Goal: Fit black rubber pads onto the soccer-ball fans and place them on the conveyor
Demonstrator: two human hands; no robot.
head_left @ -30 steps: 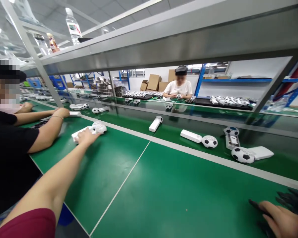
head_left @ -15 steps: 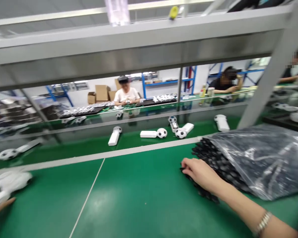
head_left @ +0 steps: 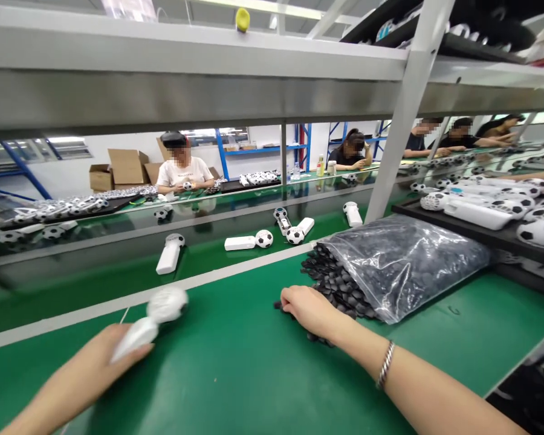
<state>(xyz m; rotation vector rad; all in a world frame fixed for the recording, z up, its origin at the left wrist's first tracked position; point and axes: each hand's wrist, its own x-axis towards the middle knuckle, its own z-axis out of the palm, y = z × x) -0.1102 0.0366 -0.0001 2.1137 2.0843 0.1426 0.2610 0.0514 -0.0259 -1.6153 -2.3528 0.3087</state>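
My left hand [head_left: 106,356] is closed around the handle of a white handheld device with a round football-like head [head_left: 165,305]. It is held above the green bench and somewhat smeared by motion. My right hand [head_left: 309,308] has its fingertips pinched together at the near-left edge of a heap of small black plastic parts [head_left: 344,284]. A dark part [head_left: 278,305] shows at those fingertips; the rest of the grip is hidden behind the hand. The heap spills out of a clear plastic bag [head_left: 403,260] lying to the right.
Several football-headed devices [head_left: 170,254] lie on the green conveyor belt [head_left: 208,260] beyond the pale edge strip. A black tray [head_left: 517,241] at right holds more. A slanted white post [head_left: 403,115] and a shelf beam [head_left: 185,96] cross the view. Co-workers [head_left: 185,172] sit opposite.
My left hand has come in from the left edge with the white device. My view has turned right, bringing the tray into sight. My right hand stays at the black parts.
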